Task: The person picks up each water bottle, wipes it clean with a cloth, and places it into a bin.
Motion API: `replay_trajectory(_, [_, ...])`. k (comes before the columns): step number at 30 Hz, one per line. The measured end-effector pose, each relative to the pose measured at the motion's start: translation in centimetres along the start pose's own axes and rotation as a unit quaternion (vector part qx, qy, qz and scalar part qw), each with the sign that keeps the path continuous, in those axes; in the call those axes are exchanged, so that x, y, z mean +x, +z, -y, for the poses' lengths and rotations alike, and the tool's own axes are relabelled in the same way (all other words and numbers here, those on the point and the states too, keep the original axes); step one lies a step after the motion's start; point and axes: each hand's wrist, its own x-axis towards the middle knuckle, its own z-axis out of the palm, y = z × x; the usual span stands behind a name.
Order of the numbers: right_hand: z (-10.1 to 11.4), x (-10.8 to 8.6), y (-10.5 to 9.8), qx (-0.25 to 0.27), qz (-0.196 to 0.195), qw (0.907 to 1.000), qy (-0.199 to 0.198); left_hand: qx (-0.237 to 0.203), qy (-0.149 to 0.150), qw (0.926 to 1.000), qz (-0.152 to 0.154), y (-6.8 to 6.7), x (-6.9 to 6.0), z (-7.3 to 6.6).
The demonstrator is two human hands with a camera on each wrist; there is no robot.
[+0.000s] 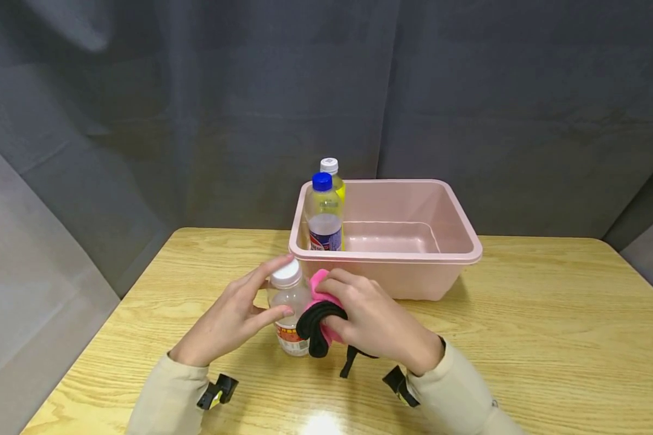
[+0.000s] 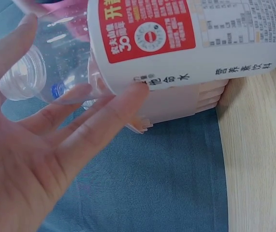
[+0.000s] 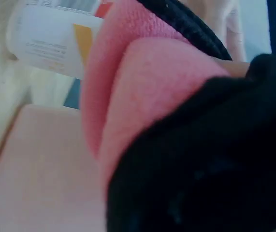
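A clear plastic bottle [image 1: 292, 297] with a white cap stands on the table in front of the bin. My left hand [image 1: 233, 311] holds it around the upper part, thumb on the near side and fingers behind. The left wrist view shows the bottle's white and red label [image 2: 147, 46] beside my fingers. My right hand [image 1: 378, 317] grips a bunched pink and black cloth [image 1: 321, 320] against the bottle's right side. A black strap hangs below the cloth. In the right wrist view the cloth [image 3: 152, 87] hides most of that hand.
Behind the hands stands a pink plastic bin [image 1: 386, 258]. At its left end are a blue-capped bottle [image 1: 324, 220] and a white-capped bottle [image 1: 330, 166] with yellow on it. The wooden table [image 1: 549, 326] extends to both sides, with a dark curtain [image 1: 239, 121] behind.
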Motion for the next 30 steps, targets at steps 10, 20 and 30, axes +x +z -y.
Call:
replay_trajectory(10, [-1.8,-0.1,3.3,-0.044,0.163,0.9839,0.06,-0.01,0.017,0.9998,-0.005,0.1,-0.1,0.2])
replay_trajectory(20, [-1.9,0.0,3.1,-0.026,0.151,0.9857,0.07,-0.003,0.015,0.9999,-0.005,0.2,0.1,0.0])
replay_trajectory(30, [0.1,0.1,-0.3,0.01,-0.043,0.999,0.002,-0.002,0.006,1.0,-0.003,0.1,0.1,0.1])
